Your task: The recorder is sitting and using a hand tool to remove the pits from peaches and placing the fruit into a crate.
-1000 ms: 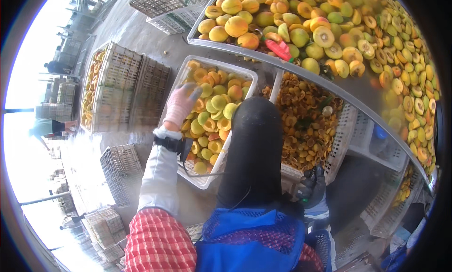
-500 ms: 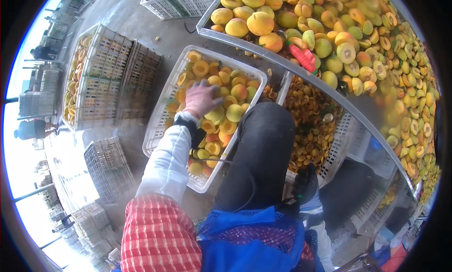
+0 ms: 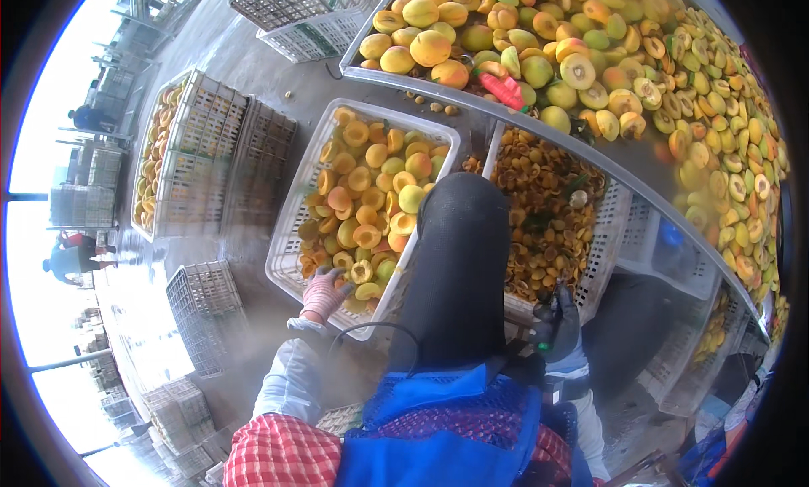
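In a pinkish knitted glove with grey fingertips, my left hand [image 3: 325,295] rests at the near left end of a white plastic crate [image 3: 281,264]. Its fingers are apart and reach over the rim onto the fruit, holding nothing visible. Halved and pitted apricots [image 3: 358,179] fill that crate, cut faces showing on many. My right hand [image 3: 559,320], in a dark glove, is beside my right thigh at the near edge of a second crate [image 3: 608,255]. It is closed around a dark object with a green end, whose kind I cannot make out. Brown-orange pits [image 3: 548,226] fill this second crate.
A metal-edged table [image 3: 539,120] heaped with whole and cut apricots curves across the upper right. A red object [image 3: 504,89] lies among them. Stacked crates of fruit [image 3: 198,154] stand at left, with another crate [image 3: 206,306] nearer. My knee [image 3: 463,209] separates the two fruit crates.
My left hand has moved from the middle of the apricot crate back to its near left rim. The fruit it covered now shows. My right hand has shifted slightly; the whole view has tilted a little.
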The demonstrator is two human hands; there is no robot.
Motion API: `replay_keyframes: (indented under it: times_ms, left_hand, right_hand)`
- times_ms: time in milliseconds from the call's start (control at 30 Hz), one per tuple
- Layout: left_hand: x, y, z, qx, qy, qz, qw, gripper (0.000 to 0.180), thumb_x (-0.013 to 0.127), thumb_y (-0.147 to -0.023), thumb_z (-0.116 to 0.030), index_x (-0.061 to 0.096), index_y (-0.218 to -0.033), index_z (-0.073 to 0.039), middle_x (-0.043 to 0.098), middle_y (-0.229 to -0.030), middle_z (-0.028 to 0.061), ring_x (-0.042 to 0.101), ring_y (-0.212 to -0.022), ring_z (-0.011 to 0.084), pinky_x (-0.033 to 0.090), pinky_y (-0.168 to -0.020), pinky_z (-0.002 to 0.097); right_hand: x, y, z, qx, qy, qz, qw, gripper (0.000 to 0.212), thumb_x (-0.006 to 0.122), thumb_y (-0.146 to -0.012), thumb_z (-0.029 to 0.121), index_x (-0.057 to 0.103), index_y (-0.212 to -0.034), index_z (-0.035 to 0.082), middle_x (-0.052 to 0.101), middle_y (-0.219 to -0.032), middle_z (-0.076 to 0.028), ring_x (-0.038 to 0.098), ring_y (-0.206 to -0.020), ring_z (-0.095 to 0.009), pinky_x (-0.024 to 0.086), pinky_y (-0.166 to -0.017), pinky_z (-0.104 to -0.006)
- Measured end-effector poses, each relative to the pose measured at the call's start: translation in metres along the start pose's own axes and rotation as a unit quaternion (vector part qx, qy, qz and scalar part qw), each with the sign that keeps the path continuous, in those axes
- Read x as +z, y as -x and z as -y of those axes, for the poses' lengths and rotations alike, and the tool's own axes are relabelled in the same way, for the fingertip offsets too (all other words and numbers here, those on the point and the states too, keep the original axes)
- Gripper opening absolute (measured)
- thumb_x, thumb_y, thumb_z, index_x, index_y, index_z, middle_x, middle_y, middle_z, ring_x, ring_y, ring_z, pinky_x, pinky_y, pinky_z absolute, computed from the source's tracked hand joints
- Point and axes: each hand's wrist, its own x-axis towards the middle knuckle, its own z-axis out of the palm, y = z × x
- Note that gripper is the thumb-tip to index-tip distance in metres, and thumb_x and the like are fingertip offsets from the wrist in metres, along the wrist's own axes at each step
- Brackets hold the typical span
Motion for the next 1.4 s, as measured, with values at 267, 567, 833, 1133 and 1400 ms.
replay_keyframes:
  times_ms: [267,567,833,1133,1400]
  left_hand:
    - [-0.061,-0.083,-0.089,0.102,0.200,-0.216,0.950,0.032,0.063,-0.086,-0.035,0.067,-0.102,-0.008,0.066,-0.096,0.0160,0.062,-0.091,0.0341,0.048,-0.082,0.0399]
    - [-0.204,-0.091,-0.287,0.378,0.292,-0.390,0.787,0.013,0.062,-0.091,-0.010,0.067,-0.097,0.001,0.064,-0.083,0.0019,0.052,-0.076,0.0055,0.046,-0.071,0.0222]
    - [-0.195,-0.061,-0.498,0.496,0.012,-0.269,0.825,0.052,0.067,-0.083,-0.045,0.059,-0.120,-0.008,0.059,-0.119,0.0136,0.062,-0.101,0.0274,0.050,-0.084,0.0384]
    - [-0.227,-0.143,-0.624,0.357,-0.122,-0.188,0.907,0.073,0.058,-0.081,-0.061,0.039,-0.140,-0.022,0.043,-0.139,0.0160,0.046,-0.124,0.0346,0.042,-0.099,0.0466]
    - [-0.193,-0.097,-0.564,0.493,-0.204,-0.135,0.835,0.078,0.071,-0.077,-0.042,0.037,-0.140,-0.009,0.047,-0.131,0.0219,0.052,-0.116,0.0382,0.044,-0.097,0.0423]
  right_hand:
    - [0.005,0.008,-0.005,-0.052,0.143,-0.006,0.988,0.048,0.050,-0.095,0.049,0.056,-0.107,0.003,0.051,-0.066,0.002,0.050,-0.048,-0.008,0.043,-0.042,-0.0213]
    - [-0.010,-0.014,0.007,-0.138,0.127,-0.020,0.982,0.049,0.051,-0.094,0.049,0.056,-0.108,0.002,0.051,-0.068,0.000,0.050,-0.050,-0.009,0.045,-0.045,-0.0228]
    - [0.012,-0.032,0.010,-0.072,0.053,-0.024,0.996,0.036,0.058,-0.093,0.039,0.058,-0.106,0.005,0.056,-0.069,0.000,0.053,-0.051,-0.010,0.043,-0.043,-0.0226]
    - [-0.035,-0.057,-0.012,-0.086,-0.097,0.065,0.989,0.027,0.052,-0.097,0.020,0.051,-0.121,0.009,0.060,-0.082,-0.004,0.060,-0.058,-0.016,0.053,-0.047,-0.0313]
    - [-0.001,-0.038,0.027,-0.091,-0.043,0.058,0.993,0.016,0.048,-0.098,0.024,0.050,-0.107,0.011,0.059,-0.075,-0.006,0.057,-0.052,-0.017,0.049,-0.047,-0.0308]
